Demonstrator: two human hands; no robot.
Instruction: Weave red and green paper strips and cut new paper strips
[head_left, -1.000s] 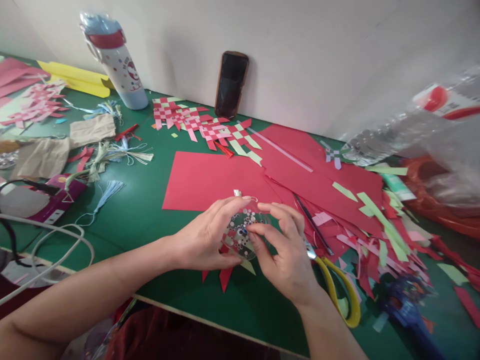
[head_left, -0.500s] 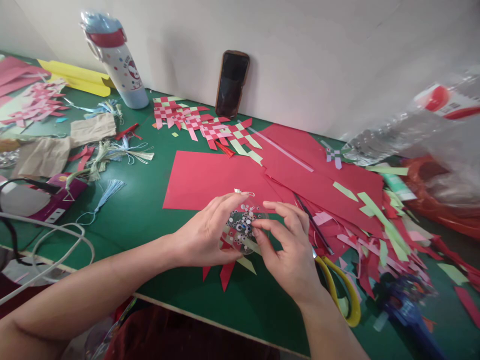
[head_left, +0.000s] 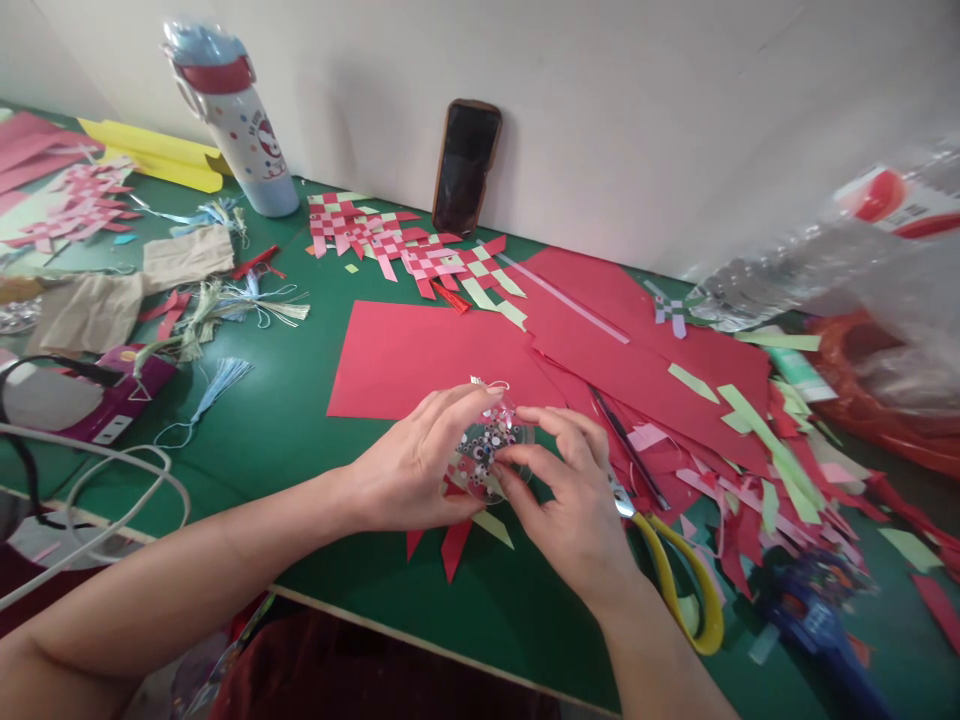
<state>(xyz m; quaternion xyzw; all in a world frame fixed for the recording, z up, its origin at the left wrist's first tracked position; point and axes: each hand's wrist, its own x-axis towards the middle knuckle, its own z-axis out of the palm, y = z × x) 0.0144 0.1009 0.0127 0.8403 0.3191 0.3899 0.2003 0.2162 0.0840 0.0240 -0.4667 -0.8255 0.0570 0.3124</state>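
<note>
My left hand [head_left: 420,462] is closed around the edge of a small clear round container [head_left: 504,490]. Inside lie many googly eyes [head_left: 489,440], black and white and of mixed sizes. Over its right side, my right hand [head_left: 566,478] dips thumb and index finger in among the eyes, their tips pinched together. Whatever sits between those tips is too small to make out. Beneath the container, partly hidden by my hands, a woven paper piece shows red and pale green strip ends [head_left: 454,550] on the green table [head_left: 360,590].
Behind my hands lies a red paper sheet [head_left: 420,350]. Yellow-handled scissors [head_left: 709,600] and a blue tool [head_left: 817,620] are at the right, beside paper scraps. Woven paper pieces [head_left: 405,245], a phone [head_left: 466,165] and a bottle [head_left: 251,140] line the wall; tassels [head_left: 217,385] lie left.
My right thumb and index finger have moved slightly left and deeper among the googly eyes. The left hand holds the container in nearly the same place.
</note>
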